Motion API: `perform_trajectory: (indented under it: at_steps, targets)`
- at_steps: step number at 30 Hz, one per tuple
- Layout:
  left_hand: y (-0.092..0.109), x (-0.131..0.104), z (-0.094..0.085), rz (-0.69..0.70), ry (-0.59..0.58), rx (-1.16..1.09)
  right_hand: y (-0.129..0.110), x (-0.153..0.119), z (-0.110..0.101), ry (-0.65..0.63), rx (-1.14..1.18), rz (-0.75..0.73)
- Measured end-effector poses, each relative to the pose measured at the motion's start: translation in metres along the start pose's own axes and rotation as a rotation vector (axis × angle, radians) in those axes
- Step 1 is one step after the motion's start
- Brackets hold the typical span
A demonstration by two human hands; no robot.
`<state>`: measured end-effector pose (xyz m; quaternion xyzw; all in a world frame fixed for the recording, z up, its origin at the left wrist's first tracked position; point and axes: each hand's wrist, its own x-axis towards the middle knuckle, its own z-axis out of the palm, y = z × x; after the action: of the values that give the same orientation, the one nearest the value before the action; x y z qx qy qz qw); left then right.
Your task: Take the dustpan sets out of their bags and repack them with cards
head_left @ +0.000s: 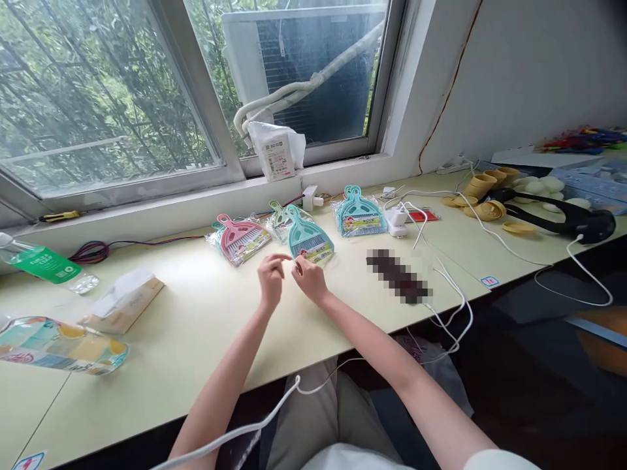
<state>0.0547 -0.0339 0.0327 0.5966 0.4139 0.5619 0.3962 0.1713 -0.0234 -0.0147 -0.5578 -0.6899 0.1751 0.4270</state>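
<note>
My right hand (309, 277) is closed, its fingertips pinching the near edge of a clear bag. Inside that bag is a teal toy dustpan and brush set (306, 236) with a printed card, its handle pointing to the window. My left hand (271, 279) meets the right one at the bag's corner, fingers curled and the index stretched toward it; whatever its fingertips hold is too small to make out. To the left lies a pink bagged dustpan set (240, 238), and a green one (280, 214) is partly hidden behind. Several teal sets (361, 212) are stacked at the right.
Bottles (53, 263) and a tissue pack (125, 303) are on the left. White chargers (396, 220) and cables are at the right, beside a pixelated dark object (399, 277). Farther right are yellow cups (480, 186) and a black headband-like device (563, 212). A box (278, 156) stands on the sill.
</note>
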Motion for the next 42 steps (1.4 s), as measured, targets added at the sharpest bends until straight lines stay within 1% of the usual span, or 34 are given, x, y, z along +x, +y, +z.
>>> perform_trajectory:
  at_steps: [1, 2, 3, 4, 6, 7, 8, 9, 10, 11, 13, 15, 16, 18, 21, 22, 24, 26, 28, 32, 34, 36, 37, 40, 41, 42]
  targets:
    - [-0.014, 0.009, -0.013, 0.009, 0.114, 0.015, -0.001, 0.0, 0.001, 0.003, -0.079, -0.029]
    - [-0.026, 0.015, -0.023, -0.023, 0.198, 0.013, -0.001, 0.0, 0.002, -0.003, -0.15, -0.058]
    - [-0.037, 0.02, -0.031, -0.095, 0.242, -0.03, -0.001, -0.001, 0.003, -0.014, -0.205, -0.086]
    - [-0.045, 0.023, -0.035, -0.185, 0.227, -0.132, -0.002, -0.001, 0.004, -0.028, -0.235, -0.109]
    - [-0.055, 0.025, -0.036, -0.342, 0.055, -0.31, -0.002, -0.003, 0.007, -0.064, -0.271, -0.155]
    - [-0.058, 0.024, -0.034, -0.389, -0.041, -0.358, -0.002, -0.003, 0.009, -0.087, -0.285, -0.177]
    - [-0.061, 0.023, -0.03, -0.409, -0.11, -0.369, -0.002, -0.004, 0.011, -0.116, -0.296, -0.198]
    - [-0.062, 0.021, -0.027, -0.413, -0.134, -0.352, -0.002, -0.005, 0.012, -0.148, -0.301, -0.216]
    - [-0.064, 0.02, -0.025, -0.413, -0.116, -0.327, -0.003, -0.005, 0.013, -0.181, -0.297, -0.233]
    - [-0.065, 0.02, -0.025, -0.414, -0.073, -0.307, -0.003, -0.006, 0.014, -0.209, -0.275, -0.245]
    - [-0.067, 0.02, -0.029, -0.422, 0.026, -0.313, -0.005, -0.005, 0.014, -0.232, -0.157, -0.251]
    - [-0.068, 0.023, -0.038, -0.426, 0.097, -0.373, -0.005, -0.003, 0.015, -0.182, 0.037, -0.205]
    - [-0.067, 0.024, -0.043, -0.42, 0.115, -0.412, -0.004, 0.0, 0.016, -0.141, 0.146, -0.157]
    - [-0.064, 0.026, -0.051, -0.414, 0.105, -0.478, 0.002, 0.005, 0.019, -0.069, 0.375, -0.008]
    - [-0.059, 0.026, -0.057, -0.425, 0.019, -0.511, 0.015, 0.015, 0.022, -0.021, 0.741, 0.274]
    - [-0.058, 0.026, -0.058, -0.431, -0.007, -0.518, 0.018, 0.017, 0.021, -0.004, 0.852, 0.348]
    - [-0.057, 0.025, -0.06, -0.451, -0.035, -0.533, 0.023, 0.02, 0.018, 0.034, 1.018, 0.433]
    - [-0.058, 0.025, -0.063, -0.474, -0.055, -0.54, 0.023, 0.022, 0.013, 0.027, 1.094, 0.452]
    - [-0.056, 0.024, -0.067, -0.484, -0.093, -0.528, 0.02, 0.022, 0.008, -0.016, 1.086, 0.436]
    - [-0.05, 0.02, -0.074, -0.434, -0.193, -0.487, 0.012, 0.02, 0.005, -0.057, 1.067, 0.371]
    - [-0.05, 0.019, -0.075, -0.413, -0.203, -0.493, 0.011, 0.019, 0.006, -0.063, 1.094, 0.37]
    - [-0.054, 0.022, -0.075, -0.429, -0.136, -0.511, 0.011, 0.019, 0.007, -0.069, 1.108, 0.377]
    - [-0.057, 0.024, -0.075, -0.447, -0.066, -0.514, 0.012, 0.019, 0.008, -0.073, 1.109, 0.374]
    - [-0.069, 0.033, -0.075, -0.491, 0.198, -0.486, 0.014, 0.02, 0.008, -0.075, 1.082, 0.368]
    - [-0.072, 0.036, -0.076, -0.489, 0.272, -0.472, 0.014, 0.02, 0.008, -0.077, 1.069, 0.371]
    - [-0.075, 0.038, -0.078, -0.475, 0.32, -0.461, 0.013, 0.021, 0.008, -0.083, 1.059, 0.374]
